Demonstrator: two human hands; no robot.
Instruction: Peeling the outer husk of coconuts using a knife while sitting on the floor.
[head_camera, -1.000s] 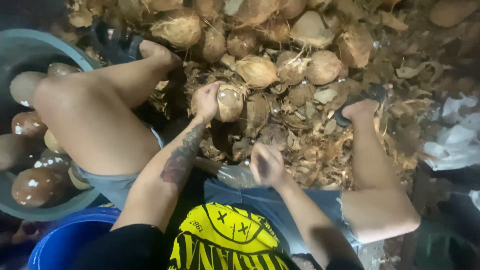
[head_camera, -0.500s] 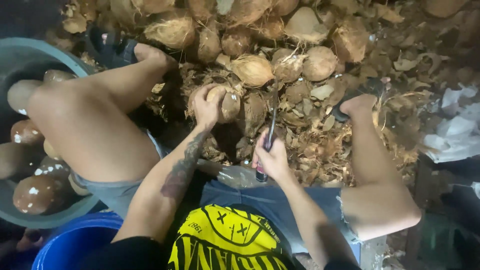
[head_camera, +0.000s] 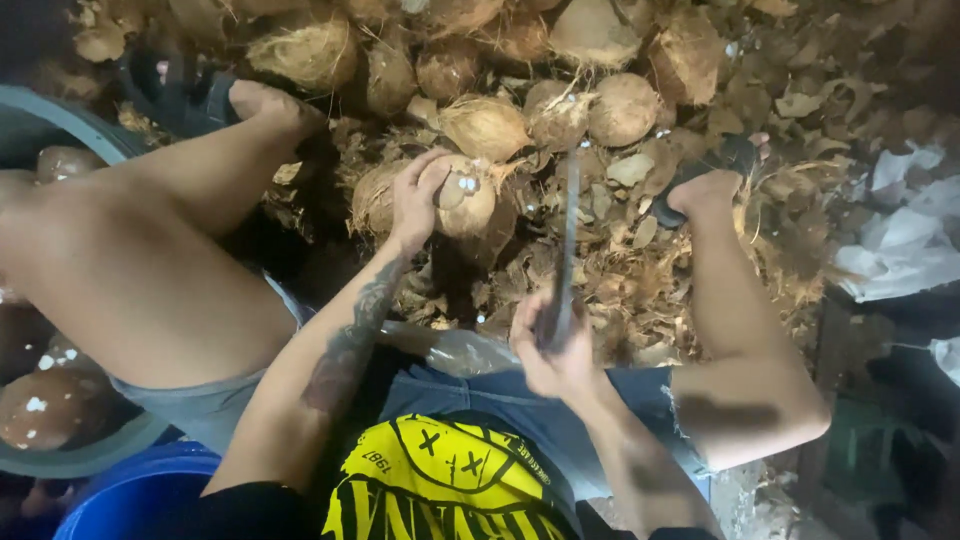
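Since half a second ago the blade has swung up: the right hand (head_camera: 555, 355), then low beside the lap with the knife pointing at the husks, now lifts it so the long dark knife (head_camera: 568, 240) stands nearly upright, its tip just to the right of the coconut. The fingers are wrapped tight round the handle, a closed fist on the tool. The left hand (head_camera: 418, 200) has barely shifted; it clamps the top and near side of a husked coconut (head_camera: 465, 195), thumb and fingers curled over it and pressing it down against the heap.

The coconut looks hard, round and fairly heavy, with a fibrous brown skin that should give good friction; pale chips show where shell has been cut away. A round thing like this is likely to roll, so a hold over the crown, well clear of the struck face, seems the safest. It sits just left of and beyond the knife hand, close to the blade.

Around it lie more coconuts (head_camera: 620, 108) and a litter of dry husk scraps (head_camera: 620, 270). Farther left a grey basin (head_camera: 95, 455) holds peeled dark nuts, beside a blue bucket (head_camera: 130, 500).
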